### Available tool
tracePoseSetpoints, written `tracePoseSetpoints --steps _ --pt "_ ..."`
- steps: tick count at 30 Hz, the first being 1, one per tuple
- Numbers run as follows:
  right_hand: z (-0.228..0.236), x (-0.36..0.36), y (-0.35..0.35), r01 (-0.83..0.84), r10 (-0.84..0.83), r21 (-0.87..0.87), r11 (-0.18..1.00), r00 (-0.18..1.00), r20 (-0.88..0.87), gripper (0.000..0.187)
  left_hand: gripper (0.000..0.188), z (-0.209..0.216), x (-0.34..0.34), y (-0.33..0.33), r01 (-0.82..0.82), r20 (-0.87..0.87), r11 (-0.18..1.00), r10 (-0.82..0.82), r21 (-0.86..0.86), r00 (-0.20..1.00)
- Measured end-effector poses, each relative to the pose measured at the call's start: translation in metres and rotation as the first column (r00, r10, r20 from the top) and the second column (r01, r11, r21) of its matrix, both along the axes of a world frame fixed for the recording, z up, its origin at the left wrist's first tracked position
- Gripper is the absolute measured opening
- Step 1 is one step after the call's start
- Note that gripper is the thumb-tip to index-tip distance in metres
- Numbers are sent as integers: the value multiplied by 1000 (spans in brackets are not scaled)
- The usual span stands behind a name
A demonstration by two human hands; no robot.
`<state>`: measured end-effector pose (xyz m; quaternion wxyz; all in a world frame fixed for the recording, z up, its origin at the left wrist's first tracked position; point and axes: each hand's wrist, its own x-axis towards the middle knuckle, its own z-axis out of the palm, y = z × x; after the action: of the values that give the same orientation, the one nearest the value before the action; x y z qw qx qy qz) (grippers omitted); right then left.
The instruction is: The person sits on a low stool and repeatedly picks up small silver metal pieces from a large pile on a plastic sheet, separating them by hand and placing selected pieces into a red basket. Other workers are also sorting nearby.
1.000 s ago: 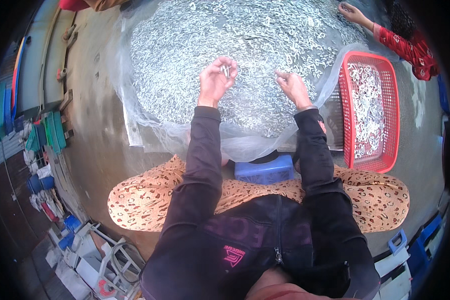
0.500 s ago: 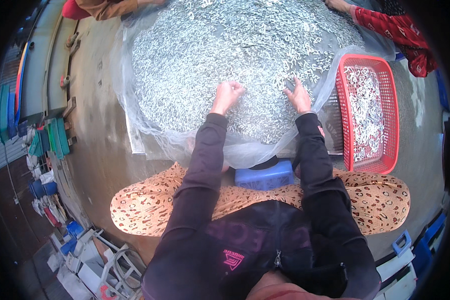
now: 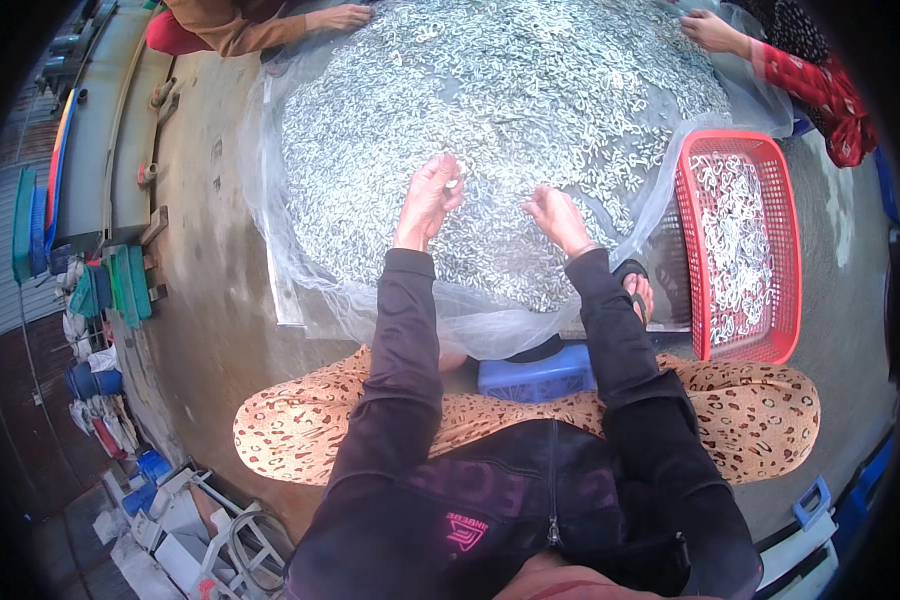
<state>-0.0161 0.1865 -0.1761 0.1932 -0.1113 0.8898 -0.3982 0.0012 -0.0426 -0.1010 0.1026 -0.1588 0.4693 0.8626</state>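
Note:
A wide layer of small silvery-white pieces (image 3: 370, 130), some curled and resembling tiny fish, lies on a sheer white net (image 3: 470, 335). Over its near part is my left hand (image 3: 428, 203), fingers bent and pinched, with a small whitish piece (image 3: 454, 184) at the fingertips. My right hand (image 3: 560, 219) is a little to the right, just above the layer. Its thumb and fingers are drawn together, and whatever may be between them is too small to make out.
At right stands a red plastic basket (image 3: 792, 250) holding many curled white pieces. A co-worker's hand (image 3: 340, 17) rests at the far left edge, another person's hand (image 3: 715, 32) at the far right. A blue plastic stool (image 3: 535, 373) is between my legs.
My right hand has moved left and its spread fingers have drawn together. My left hand has shifted slightly left and turned, now showing a whitish piece. Both co-workers' hands show more fully.

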Motion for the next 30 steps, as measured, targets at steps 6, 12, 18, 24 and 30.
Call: tracePoseSetpoints --steps 6,12,18,24,30 --pt "-4 -20 38 165 -164 -2 986 984 70 36 12 -14 -13 1 -87 -51 929 113 359 992" --pt "25 -21 50 671 284 -731 121 682 674 18 23 -60 -43 17 215 188 880 -147 -423 971" --pt "25 -31 41 674 73 -627 390 657 751 17 12 -89 -42 35 35 -23 162 -339 -986 941" --pt "-22 -41 20 50 -51 193 980 999 4 34 15 -29 -21 22 173 85 820 -151 -546 985" --pt "-31 -7 1 -116 116 15 993 993 -5 36 13 6 7 2 -125 -123 971 152 203 981"
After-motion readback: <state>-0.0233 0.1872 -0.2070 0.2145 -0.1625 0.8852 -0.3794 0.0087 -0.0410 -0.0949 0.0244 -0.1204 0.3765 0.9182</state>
